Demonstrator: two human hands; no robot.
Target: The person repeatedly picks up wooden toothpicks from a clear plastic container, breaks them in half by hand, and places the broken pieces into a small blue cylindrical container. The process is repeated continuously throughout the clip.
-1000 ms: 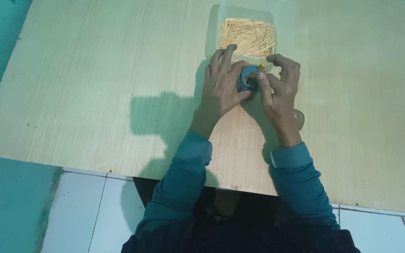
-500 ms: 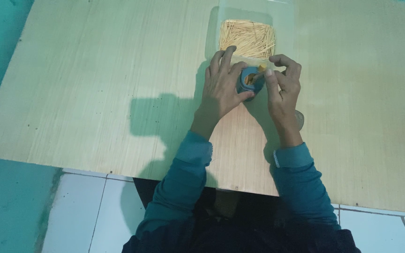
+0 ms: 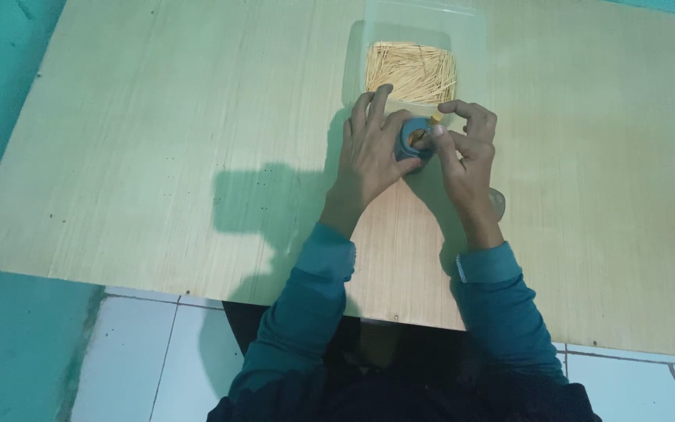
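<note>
Two hands on one small round blue holder (image 3: pixel 414 139), just below the clear plastic tray of pale wooden toothpicks (image 3: pixel 411 72) on the light plywood tabletop (image 3: pixel 158 156). Left hand (image 3: pixel 370 150) grip wraps the holder's side, steadying it. Right hand (image 3: pixel 469 156) grip is a narrow pinch on what looks like a toothpick at the holder's opening. Best practice, I'd say: keep the holder upright and braced, feed sticks end-first, straight down.

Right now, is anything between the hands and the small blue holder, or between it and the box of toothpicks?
Nothing visible. The left hand grips the blue holder and the right hand pinches sticks at its mouth. The clear box of toothpicks lies just beyond.
</note>
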